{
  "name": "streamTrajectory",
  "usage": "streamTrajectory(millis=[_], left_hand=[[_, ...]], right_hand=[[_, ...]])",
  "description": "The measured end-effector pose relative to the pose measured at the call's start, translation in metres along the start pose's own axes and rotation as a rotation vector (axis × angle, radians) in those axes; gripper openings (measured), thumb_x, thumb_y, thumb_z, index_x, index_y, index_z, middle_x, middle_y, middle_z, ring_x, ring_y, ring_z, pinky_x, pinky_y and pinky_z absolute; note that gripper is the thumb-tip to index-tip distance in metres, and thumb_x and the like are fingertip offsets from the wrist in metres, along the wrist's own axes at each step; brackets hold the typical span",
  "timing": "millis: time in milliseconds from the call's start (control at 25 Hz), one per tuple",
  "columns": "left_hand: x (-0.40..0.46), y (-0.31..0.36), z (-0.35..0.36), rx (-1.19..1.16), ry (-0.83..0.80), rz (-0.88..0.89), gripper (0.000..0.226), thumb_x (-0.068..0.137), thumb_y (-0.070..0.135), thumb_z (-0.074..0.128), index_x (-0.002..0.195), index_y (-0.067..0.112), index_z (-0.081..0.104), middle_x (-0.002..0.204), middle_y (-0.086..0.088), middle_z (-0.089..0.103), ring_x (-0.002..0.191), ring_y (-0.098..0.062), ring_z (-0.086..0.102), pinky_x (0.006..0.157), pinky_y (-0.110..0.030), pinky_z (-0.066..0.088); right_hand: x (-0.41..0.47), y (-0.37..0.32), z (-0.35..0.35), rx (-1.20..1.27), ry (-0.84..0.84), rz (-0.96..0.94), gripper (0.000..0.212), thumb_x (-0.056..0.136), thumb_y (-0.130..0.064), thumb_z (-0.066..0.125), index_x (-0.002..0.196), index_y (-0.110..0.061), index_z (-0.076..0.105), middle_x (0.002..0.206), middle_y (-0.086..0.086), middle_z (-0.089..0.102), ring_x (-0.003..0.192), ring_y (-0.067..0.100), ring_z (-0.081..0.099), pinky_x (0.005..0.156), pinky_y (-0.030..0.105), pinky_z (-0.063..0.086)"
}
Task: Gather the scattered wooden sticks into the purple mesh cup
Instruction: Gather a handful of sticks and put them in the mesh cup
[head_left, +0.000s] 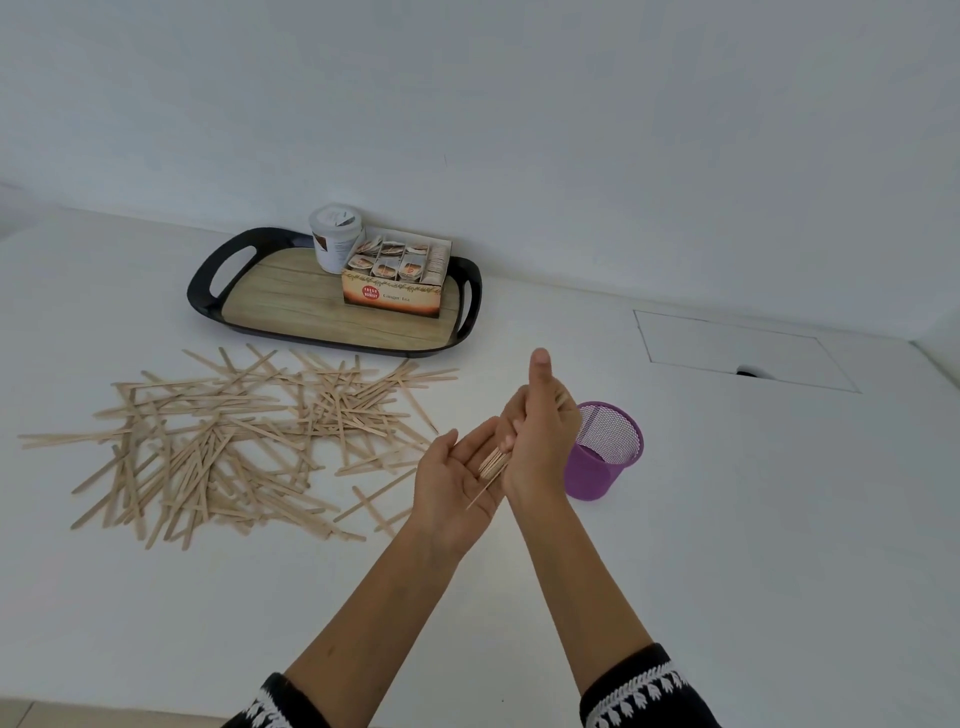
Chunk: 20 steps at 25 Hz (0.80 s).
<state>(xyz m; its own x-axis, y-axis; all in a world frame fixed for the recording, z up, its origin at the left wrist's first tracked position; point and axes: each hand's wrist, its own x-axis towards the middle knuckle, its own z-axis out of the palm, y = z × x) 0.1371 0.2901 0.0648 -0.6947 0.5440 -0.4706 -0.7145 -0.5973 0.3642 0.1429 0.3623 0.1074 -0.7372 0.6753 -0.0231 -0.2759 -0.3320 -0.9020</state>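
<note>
A small bundle of wooden sticks (493, 464) lies between the two hands, its lower ends crossing the upturned palm of the left hand (457, 475), whose fingers are nearly straight and loosely spread beneath the bundle. The right hand (540, 431) stands on edge against it, thumb pointing up, fingers curled round the upper part of the bundle (the fingertips themselves are hidden behind the hand). Just beyond the right hand's fingers, on its far side from the left hand, the purple mesh cup (605, 452) stands upright on the white counter (727, 519); nothing can be made out inside it. Out past the back of the left hand, a wide heap of scattered wooden sticks (234, 441) lies criss-crossed on the counter, the nearest few just beside the left wrist. Farther off, beyond the fingertips of both hands, a black-rimmed tray (208, 280) with a wood-pattern floor holds a ginger tea box (395, 283) and a white tub (335, 236).
</note>
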Motion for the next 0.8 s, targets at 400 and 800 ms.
streamTrajectory(millis=[400,800], left_hand=[[0.014,-0.004,0.008,-0.14,0.152,0.066,0.046,0.101,0.029,0.029,0.106,0.003,0.065,0.075,-0.011,0.071,0.061,-0.021,0.07,0.051,-0.027,0.055],[0.001,-0.011,0.012,0.572,0.047,0.062,0.036,0.101,0.028,0.031,0.094,0.01,0.062,0.077,-0.005,0.066,0.07,-0.015,0.063,0.059,-0.028,0.052]], right_hand=[[-0.014,0.012,0.003,-0.002,-0.099,0.034,0.042,0.088,-0.024,0.064,0.054,-0.016,0.039,0.037,-0.002,0.032,0.032,0.011,0.025,0.036,0.022,0.023],[0.004,0.01,-0.009,-0.292,-0.094,0.041,0.045,0.089,-0.021,0.06,0.049,-0.015,0.04,0.042,0.001,0.039,0.042,0.017,0.036,0.051,0.028,0.036]])
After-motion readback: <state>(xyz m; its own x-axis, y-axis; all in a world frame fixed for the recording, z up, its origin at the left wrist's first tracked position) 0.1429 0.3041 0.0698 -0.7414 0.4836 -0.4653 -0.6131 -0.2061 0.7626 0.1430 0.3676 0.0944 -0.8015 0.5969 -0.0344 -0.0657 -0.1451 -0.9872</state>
